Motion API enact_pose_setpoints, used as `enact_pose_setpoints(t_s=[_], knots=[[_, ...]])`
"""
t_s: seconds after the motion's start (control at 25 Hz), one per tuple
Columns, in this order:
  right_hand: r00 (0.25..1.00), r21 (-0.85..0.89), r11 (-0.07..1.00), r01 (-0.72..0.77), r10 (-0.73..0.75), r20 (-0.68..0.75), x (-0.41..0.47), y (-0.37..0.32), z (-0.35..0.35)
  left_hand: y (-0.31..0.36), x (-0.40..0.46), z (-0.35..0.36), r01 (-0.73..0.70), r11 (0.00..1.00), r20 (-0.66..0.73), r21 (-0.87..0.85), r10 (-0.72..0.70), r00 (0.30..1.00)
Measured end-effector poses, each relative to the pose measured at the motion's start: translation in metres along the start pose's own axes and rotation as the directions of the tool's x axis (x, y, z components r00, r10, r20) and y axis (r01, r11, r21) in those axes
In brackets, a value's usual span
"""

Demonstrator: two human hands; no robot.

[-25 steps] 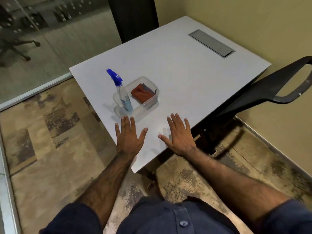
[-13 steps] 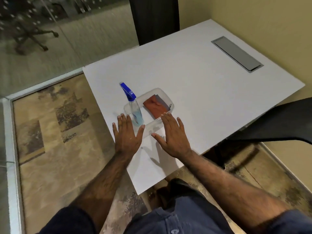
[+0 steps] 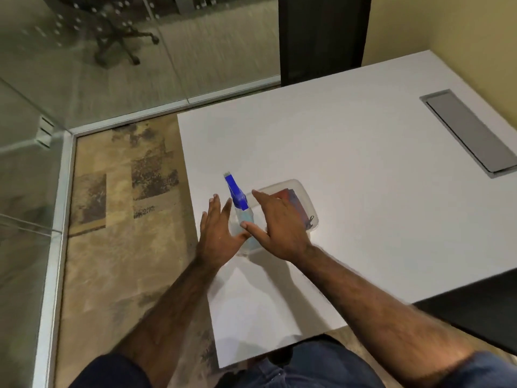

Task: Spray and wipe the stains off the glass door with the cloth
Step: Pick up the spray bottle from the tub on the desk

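Observation:
A clear spray bottle (image 3: 244, 214) with a blue trigger head stands in a clear plastic tub (image 3: 307, 204) on the white table (image 3: 363, 169). A folded red cloth (image 3: 291, 196) lies in the tub's far half, partly hidden by my right hand. My left hand (image 3: 221, 233) is open just left of the bottle, fingers spread, thumb close to the bottle's body. My right hand (image 3: 277, 225) hovers open over the tub, right of the bottle, holding nothing. The glass door (image 3: 25, 169) and glass wall run along the left and back.
A grey cable flap (image 3: 470, 133) is set in the table's far right. A black chair (image 3: 475, 309) sits at the right edge. A dark panel (image 3: 321, 37) stands behind the table. Patterned carpet (image 3: 117, 219) lies between table and glass; an office chair shows beyond the glass.
Both hands lifted off the table and moved forward to either side of the spray bottle. The head view has shifted closer and leftward.

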State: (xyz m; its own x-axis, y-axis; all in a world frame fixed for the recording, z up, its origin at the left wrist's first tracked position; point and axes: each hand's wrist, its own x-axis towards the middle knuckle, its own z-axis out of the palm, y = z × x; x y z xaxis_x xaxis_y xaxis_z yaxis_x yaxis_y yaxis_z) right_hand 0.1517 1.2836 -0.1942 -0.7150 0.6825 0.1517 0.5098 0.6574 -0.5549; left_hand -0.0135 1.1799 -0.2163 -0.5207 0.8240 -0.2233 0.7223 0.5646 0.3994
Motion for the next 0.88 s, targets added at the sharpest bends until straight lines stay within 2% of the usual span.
enact_pose_setpoints(t_s=[0.08, 0.2, 0.28, 0.36, 0.56, 0.64, 0.68, 0.76, 0.84, 0.88], knots=[[0.997, 0.076, 0.997, 0.013, -0.018, 0.072, 0.009, -0.001, 0.004, -0.001, 0.003, 0.005, -0.014, 0.999, -0.036, 0.034, 0.016, 0.999], [0.985, 0.181, 0.983, -0.039, 0.007, 0.174, 0.018, -0.002, 0.012, -0.004, 0.004, 0.011, -0.127, 0.992, -0.183, 0.003, 0.125, 0.975], [0.982, 0.193, 0.979, -0.067, 0.030, 0.188, 0.022, 0.000, 0.015, 0.005, 0.004, 0.003, -0.026, 1.000, -0.075, -0.012, 0.025, 0.997], [0.981, 0.191, 0.978, -0.087, 0.051, 0.186, 0.026, 0.000, 0.015, 0.012, 0.006, -0.002, 0.048, 0.998, 0.004, -0.034, -0.048, 0.999], [0.988, 0.172, 0.985, -0.010, -0.017, 0.155, 0.036, -0.009, 0.001, 0.024, -0.002, -0.012, 0.092, 0.979, -0.038, -0.182, -0.101, 0.994], [0.992, 0.182, 0.983, 0.003, -0.027, 0.127, 0.036, -0.022, -0.013, 0.024, -0.012, -0.020, 0.067, 0.971, -0.094, -0.229, -0.090, 0.992], [0.994, 0.188, 0.982, 0.018, -0.038, 0.106, 0.035, -0.030, -0.021, 0.019, -0.016, -0.020, -0.008, 0.966, -0.157, -0.258, -0.034, 0.987], [0.995, 0.213, 0.975, 0.060, -0.076, 0.070, 0.031, -0.048, -0.036, 0.014, -0.028, -0.025, -0.079, 0.944, -0.265, -0.322, -0.010, 0.964], [0.990, 0.269, 0.956, 0.118, -0.136, 0.049, 0.024, -0.070, -0.046, 0.010, -0.046, -0.039, -0.058, 0.922, -0.288, -0.383, -0.059, 0.956], [0.984, 0.304, 0.940, 0.155, -0.174, 0.038, 0.020, -0.080, -0.049, 0.003, -0.053, -0.040, -0.091, 0.880, -0.288, -0.467, -0.054, 0.956]])
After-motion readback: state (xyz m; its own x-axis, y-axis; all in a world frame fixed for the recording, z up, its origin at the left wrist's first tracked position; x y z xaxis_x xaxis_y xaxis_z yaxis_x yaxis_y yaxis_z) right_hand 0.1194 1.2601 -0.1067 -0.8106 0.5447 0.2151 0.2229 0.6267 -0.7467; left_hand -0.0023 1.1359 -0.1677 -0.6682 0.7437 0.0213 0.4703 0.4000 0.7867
